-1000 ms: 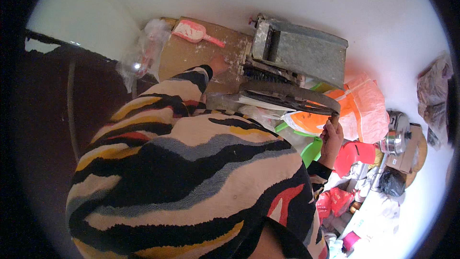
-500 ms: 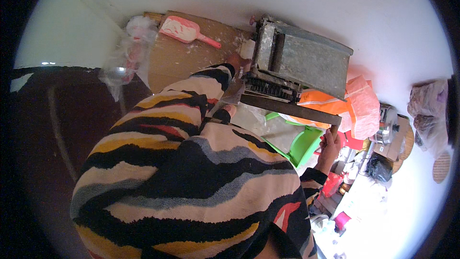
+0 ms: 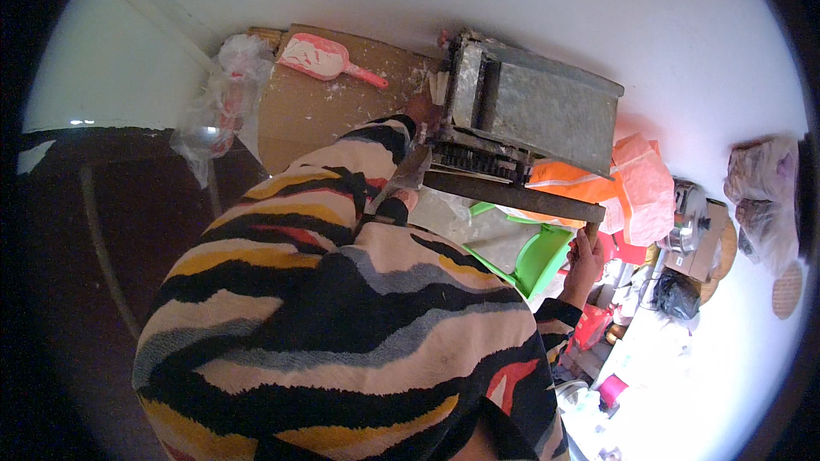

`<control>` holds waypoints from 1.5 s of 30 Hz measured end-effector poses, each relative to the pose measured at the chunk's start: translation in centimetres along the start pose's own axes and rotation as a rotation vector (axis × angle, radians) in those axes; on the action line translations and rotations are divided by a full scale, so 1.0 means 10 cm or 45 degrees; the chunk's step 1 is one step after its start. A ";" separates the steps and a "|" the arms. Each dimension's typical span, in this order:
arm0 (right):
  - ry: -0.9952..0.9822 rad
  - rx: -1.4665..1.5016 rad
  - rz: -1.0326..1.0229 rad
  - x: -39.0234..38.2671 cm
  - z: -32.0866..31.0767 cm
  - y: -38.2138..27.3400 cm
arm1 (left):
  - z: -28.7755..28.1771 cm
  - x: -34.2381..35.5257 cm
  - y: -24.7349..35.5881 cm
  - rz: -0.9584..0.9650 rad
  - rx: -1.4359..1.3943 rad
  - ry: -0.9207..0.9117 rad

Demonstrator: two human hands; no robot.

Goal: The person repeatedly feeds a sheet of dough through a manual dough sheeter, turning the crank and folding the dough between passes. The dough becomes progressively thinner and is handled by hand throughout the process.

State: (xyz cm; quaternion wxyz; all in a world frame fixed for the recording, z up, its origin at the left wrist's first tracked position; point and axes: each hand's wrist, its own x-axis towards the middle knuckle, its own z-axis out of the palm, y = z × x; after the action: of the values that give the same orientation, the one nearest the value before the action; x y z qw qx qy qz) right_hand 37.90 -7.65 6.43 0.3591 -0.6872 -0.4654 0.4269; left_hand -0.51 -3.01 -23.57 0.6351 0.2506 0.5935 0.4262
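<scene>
At one o'clock of my view I see the grey metal machine (image 3: pixel 534 115). My left hand (image 3: pixel 420 107) touches its side; its grip I cannot tell. My right hand (image 3: pixel 586 253) is clenched around its crank handle (image 3: pixel 512 196), above the green tub (image 3: pixel 534 260).

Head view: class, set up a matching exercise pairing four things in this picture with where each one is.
Things:
1. pink plastic scoop
2. grey metal roller machine
3. green plastic chair
4. clear plastic bag

Places:
A. under the dark crank bar, beside the right hand
B. at the board's left edge
C. lying on the brown board
D. at the board's right end, by the left hand

Pairs: 1-C, 2-D, 3-A, 4-B
</scene>
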 end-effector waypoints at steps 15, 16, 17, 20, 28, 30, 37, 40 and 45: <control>-0.061 0.044 -0.027 0.18 -0.10 0.24 | -0.25 -1.29 0.43 0.328 -0.820 0.236; -0.050 0.057 -0.020 0.20 -0.10 0.26 | -0.27 -1.41 0.49 0.320 -0.827 0.254; -0.039 0.068 -0.006 0.21 -0.10 0.28 | -0.27 -1.52 0.55 0.347 -0.842 0.255; -0.027 0.058 0.000 0.25 -0.11 0.35 | -0.25 -1.79 0.68 0.360 -0.784 0.294; -0.064 0.139 0.059 0.28 -0.13 0.53 | -0.27 -1.92 0.69 0.352 -0.602 0.431; -0.082 0.169 0.080 0.31 -0.14 0.58 | -0.32 -1.92 0.66 0.362 -0.543 0.495; -0.029 0.067 0.126 0.41 -0.12 0.83 | -0.56 -2.12 0.54 0.400 -0.538 0.430; -0.027 0.082 0.146 0.44 -0.10 0.92 | -0.74 -2.25 0.51 0.353 -0.552 0.440; -0.061 0.046 0.187 0.51 -0.09 1.11 | -1.03 -2.52 0.43 0.225 -0.321 0.492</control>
State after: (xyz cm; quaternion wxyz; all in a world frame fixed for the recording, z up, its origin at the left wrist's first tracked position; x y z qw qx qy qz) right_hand 43.45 -6.39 -4.45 0.3281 -0.7024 -0.4145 0.4766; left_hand -9.80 -23.86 -8.17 0.4963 0.1342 0.6219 0.5906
